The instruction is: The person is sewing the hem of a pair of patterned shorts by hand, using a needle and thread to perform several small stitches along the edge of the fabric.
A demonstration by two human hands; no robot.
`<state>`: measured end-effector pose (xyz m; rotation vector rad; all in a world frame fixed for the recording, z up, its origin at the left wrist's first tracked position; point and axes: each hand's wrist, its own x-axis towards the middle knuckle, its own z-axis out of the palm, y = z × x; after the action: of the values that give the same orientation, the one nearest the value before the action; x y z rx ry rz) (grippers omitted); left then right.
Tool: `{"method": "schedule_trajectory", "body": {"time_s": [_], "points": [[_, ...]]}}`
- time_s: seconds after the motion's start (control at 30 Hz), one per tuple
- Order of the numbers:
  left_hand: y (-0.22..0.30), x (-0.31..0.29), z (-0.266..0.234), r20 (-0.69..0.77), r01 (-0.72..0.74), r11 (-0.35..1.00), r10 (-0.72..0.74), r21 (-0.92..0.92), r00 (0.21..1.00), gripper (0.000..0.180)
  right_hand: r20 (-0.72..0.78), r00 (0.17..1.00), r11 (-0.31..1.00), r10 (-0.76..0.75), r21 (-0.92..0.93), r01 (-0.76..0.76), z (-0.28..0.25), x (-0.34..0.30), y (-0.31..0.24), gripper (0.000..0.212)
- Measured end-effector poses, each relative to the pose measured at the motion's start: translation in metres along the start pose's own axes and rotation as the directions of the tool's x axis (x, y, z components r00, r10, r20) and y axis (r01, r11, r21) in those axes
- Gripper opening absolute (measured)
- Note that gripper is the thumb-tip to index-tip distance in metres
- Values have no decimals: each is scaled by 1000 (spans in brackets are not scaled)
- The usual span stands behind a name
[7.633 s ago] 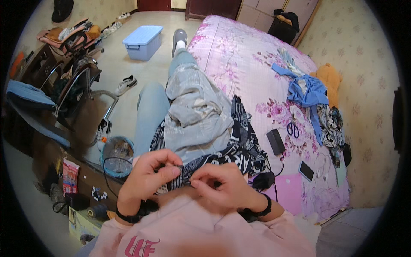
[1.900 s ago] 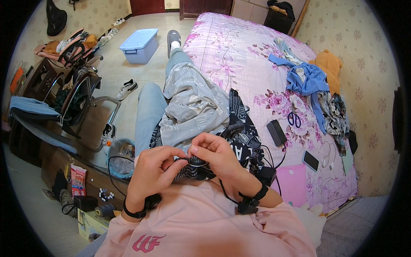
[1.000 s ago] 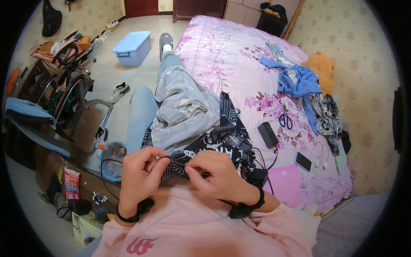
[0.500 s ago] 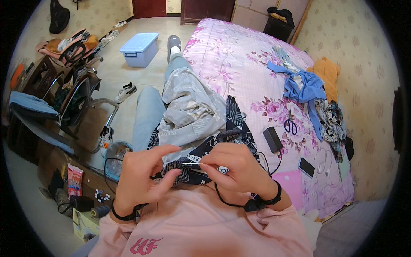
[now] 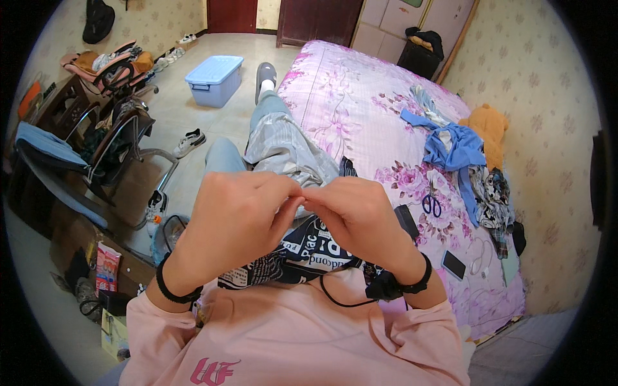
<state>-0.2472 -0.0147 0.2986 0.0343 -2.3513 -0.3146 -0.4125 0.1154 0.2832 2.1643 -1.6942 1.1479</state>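
Note:
Above my lap, my left hand (image 5: 241, 215) and my right hand (image 5: 360, 212) meet, thumb and forefinger of each pinched, with the fingertips touching. The thin shiny needle seen in my right fingers a moment earlier is now hidden between them. What my left fingertips pinch is too small to make out. Below the hands, a black cloth with white printed lettering (image 5: 312, 248) lies across my lap. Farther out, a light grey cloth (image 5: 290, 154) covers my right leg.
On the flowered bed to the right are scissors (image 5: 432, 206), a phone (image 5: 453, 264), a black box-shaped device (image 5: 406, 222) and crumpled clothes (image 5: 454, 145). A blue lidded bin (image 5: 215, 83) stands on the floor ahead. Chairs (image 5: 122, 135) crowd the left side.
Both hands have risen away from me and come together at the fingertips. My left hand, spread before, is now pinched. The needle has gone out of sight. The view has tilted slightly.

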Motion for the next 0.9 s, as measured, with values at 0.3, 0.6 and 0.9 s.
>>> {"method": "schedule_trajectory", "body": {"time_s": [0.3, 0.6, 0.9], "points": [[-23, -61, 8, 644, 389, 919, -263, -60, 719, 45, -745, 663, 420, 77, -578, -699, -197, -18, 194, 17], [-21, -91, -5, 581, 522, 596, -111, -611, 806, 22, 315, 907, 759, 278, 507, -409, 29, -9, 41, 14], [-1, -96, -29, 517, 542, 631, -249, -555, 819, 12, 446, 865, 562, 229, 665, -491, 76, -25, -14, 12]]}}
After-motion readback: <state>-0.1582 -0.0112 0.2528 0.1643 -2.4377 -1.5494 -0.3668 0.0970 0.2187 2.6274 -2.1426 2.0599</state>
